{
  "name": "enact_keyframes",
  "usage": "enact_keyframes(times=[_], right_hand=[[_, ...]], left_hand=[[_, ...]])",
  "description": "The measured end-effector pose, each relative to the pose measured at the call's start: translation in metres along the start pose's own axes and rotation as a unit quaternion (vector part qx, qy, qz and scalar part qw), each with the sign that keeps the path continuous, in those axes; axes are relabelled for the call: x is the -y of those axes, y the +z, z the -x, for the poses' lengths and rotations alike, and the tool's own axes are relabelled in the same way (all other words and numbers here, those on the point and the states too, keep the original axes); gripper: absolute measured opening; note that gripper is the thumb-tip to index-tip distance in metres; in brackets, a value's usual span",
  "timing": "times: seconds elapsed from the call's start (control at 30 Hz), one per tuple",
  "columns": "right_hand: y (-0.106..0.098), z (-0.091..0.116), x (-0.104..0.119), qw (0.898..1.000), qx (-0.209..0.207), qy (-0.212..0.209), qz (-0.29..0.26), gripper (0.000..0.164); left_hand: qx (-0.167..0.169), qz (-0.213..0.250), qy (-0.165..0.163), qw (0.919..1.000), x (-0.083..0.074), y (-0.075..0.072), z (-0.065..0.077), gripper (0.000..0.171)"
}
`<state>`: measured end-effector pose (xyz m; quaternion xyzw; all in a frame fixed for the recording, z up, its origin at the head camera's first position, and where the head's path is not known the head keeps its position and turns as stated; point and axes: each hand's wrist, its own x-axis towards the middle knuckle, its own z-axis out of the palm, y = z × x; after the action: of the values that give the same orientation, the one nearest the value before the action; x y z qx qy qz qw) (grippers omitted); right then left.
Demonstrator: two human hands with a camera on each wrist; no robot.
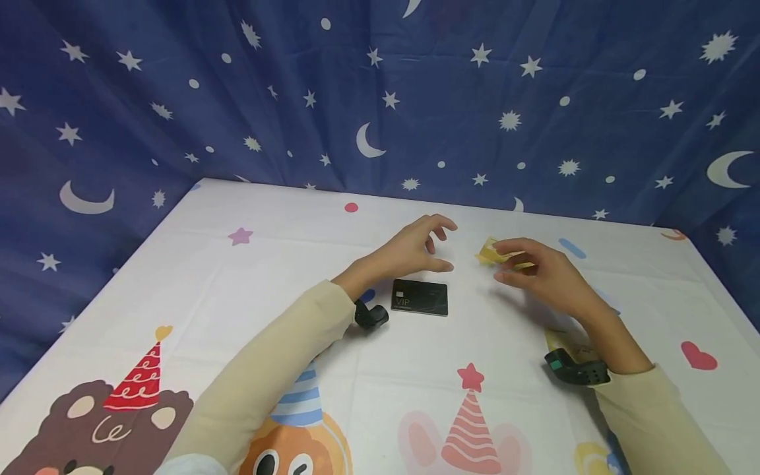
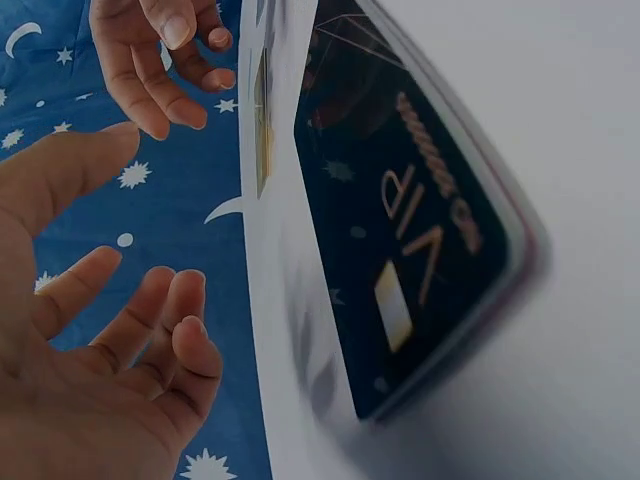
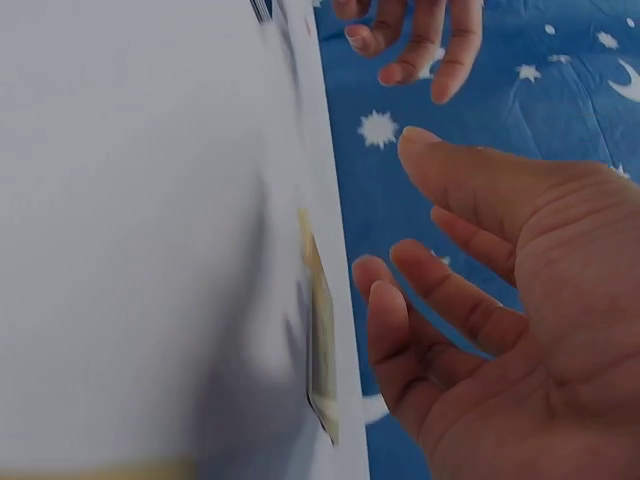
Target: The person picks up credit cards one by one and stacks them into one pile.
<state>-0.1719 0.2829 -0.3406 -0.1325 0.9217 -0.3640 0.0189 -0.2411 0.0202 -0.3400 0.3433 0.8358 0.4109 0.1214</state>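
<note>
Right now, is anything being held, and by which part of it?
Nothing is held: the left hand and right hand are empty. The black VIP card lies on the tablecloth, as does a yellow piece.

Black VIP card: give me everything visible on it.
The black card is rectangular with rounded corners, glossy like plastic, marked VIP in light print beside a pale metallic-looking chip. Its edge looks layered; whether it is one card or several is unclear. It lies flat, printed side up, on the white tablecloth. The left hand is nearby but not touching it.
</note>
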Motion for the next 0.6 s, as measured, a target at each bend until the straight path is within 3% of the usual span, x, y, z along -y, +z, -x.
enact_keyframes(times=[0.37,0.6], right_hand=[[-0.02,0.007,-0.028,0.995,-0.055,0.073,0.044,0.056],[-0.019,0.008,-0.037,0.994,-0.056,0.081,0.052,0.061]], left_hand=[[-0.011,0.015,-0.014,0.9997,0.004,0.007,-0.023,0.064],[-0.006,0.021,-0.019,0.9996,0.002,0.016,-0.04,0.061]])
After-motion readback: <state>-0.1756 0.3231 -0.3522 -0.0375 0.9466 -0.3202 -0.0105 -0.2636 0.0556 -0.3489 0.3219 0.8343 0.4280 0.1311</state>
